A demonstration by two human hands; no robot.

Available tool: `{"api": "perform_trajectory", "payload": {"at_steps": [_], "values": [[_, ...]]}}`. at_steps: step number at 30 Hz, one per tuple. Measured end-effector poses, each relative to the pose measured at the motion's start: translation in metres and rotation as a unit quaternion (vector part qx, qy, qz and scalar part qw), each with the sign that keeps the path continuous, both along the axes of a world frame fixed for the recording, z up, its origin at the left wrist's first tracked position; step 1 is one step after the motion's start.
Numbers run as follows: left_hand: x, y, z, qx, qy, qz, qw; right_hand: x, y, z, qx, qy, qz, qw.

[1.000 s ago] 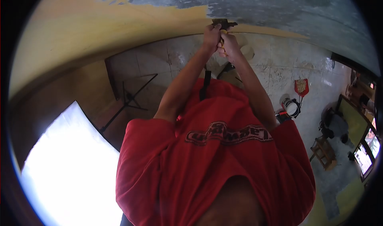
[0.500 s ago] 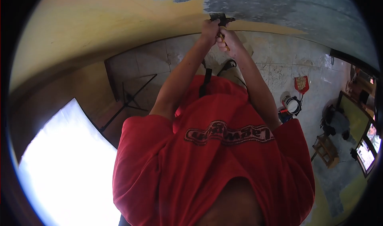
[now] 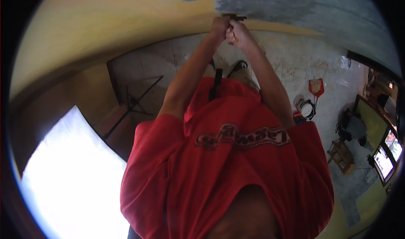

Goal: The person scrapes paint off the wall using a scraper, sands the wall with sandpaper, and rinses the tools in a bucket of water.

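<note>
Both my arms reach up to the wall. My left hand [image 3: 220, 27] is closed on a dark, flat scraper [image 3: 236, 17] with a yellow handle. Beside it, my right hand [image 3: 238, 33] wraps round the handle, which is mostly hidden by the fingers. The scraper's dark head lies at the wall, where yellow paint [image 3: 185, 9] meets a bare grey patch [image 3: 270, 3].
A bright white light panel [image 3: 76, 171] on a stand [image 3: 134, 102] is at the left. On the tiled floor at right are a red dustpan [image 3: 316, 87] with debris, a white bucket [image 3: 307, 109] and a wooden stool [image 3: 341, 157]. Another person [image 3: 353, 127] is near the stool.
Both hands and the scraper have moved slightly up and left along the wall. The scraper's head now looks thinner, seen more edge-on. My feet show more than at first.
</note>
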State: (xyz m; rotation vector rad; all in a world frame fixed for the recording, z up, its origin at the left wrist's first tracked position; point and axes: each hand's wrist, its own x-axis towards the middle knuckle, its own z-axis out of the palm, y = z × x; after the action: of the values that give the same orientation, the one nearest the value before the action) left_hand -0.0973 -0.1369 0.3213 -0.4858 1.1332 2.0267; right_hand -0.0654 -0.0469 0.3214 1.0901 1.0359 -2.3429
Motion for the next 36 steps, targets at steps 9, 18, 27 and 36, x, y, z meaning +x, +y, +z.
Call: {"api": "perform_trajectory", "payload": {"at_steps": [9, 18, 27, 36], "values": [[-0.015, 0.011, -0.024, -0.091, 0.077, -0.006, 0.993, 0.006, -0.004, -0.002, 0.096, -0.049, 0.030, 0.994], [-0.023, 0.010, -0.030, -0.055, 0.018, -0.034, 0.998, 0.003, -0.001, 0.007, 0.049, -0.006, 0.024, 0.998], [-0.014, 0.000, -0.010, -0.136, 0.064, -0.058, 0.987, 0.014, -0.012, 0.043, 0.054, -0.016, 0.042, 0.998], [-0.017, 0.012, 0.001, -0.088, 0.039, -0.024, 0.995, 0.004, -0.001, 0.023, 0.041, -0.028, 0.034, 0.998]]}}
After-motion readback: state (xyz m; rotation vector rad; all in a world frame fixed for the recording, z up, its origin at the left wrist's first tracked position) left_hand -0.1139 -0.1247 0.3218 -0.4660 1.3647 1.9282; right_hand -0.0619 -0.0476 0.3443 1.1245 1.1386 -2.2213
